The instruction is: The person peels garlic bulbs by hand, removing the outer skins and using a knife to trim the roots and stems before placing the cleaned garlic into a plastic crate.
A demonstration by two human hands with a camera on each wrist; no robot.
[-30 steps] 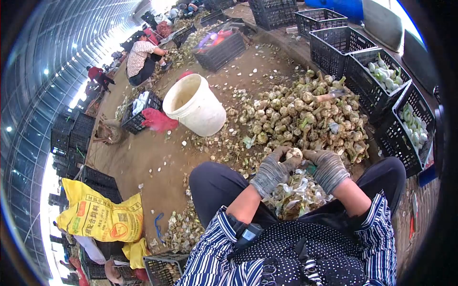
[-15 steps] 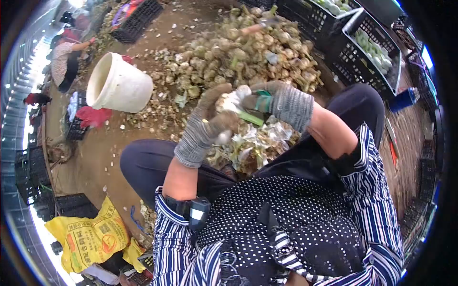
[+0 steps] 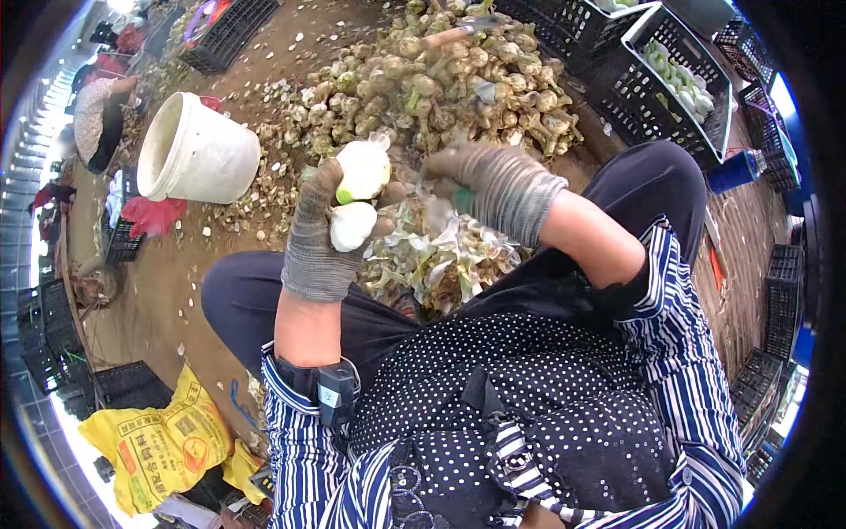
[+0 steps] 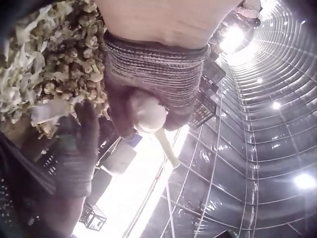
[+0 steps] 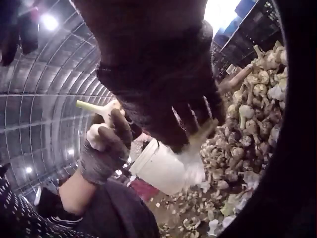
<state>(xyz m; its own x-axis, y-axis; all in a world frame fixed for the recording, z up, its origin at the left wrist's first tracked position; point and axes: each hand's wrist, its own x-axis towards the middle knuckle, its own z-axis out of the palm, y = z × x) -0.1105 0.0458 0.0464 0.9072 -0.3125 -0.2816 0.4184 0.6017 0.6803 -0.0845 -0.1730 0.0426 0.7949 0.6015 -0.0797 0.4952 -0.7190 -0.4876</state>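
My gloved left hand (image 3: 310, 234) holds two peeled white garlic bulbs, palm turned up. The upper garlic bulb (image 3: 363, 169) is larger and rests by the fingers; the lower garlic bulb (image 3: 352, 226) sits near the thumb. A pale green stem (image 5: 88, 105) juts from one bulb in the right wrist view. Blurred by motion, my gloved right hand (image 3: 498, 188) is apart from the bulbs, above a heap of garlic skins (image 3: 441, 251) between the knees. Its fingers look loosely extended, with a smear of pale skin (image 5: 192, 166) below them. Something teal is on its thumb.
A large pile of unpeeled garlic (image 3: 379, 101) lies ahead, a wooden-handled tool (image 3: 448, 37) on top. To the left stands a white bucket (image 3: 211, 154). Black crates (image 3: 656, 97) with peeled garlic line the right, near a blue bottle (image 3: 736, 172). A yellow sack (image 3: 159, 450) lies lower left.
The head view has tilted down and rightward. My hands were together on one bulb; they have parted, the left moving left with two white bulbs, the right drawing away to the right.
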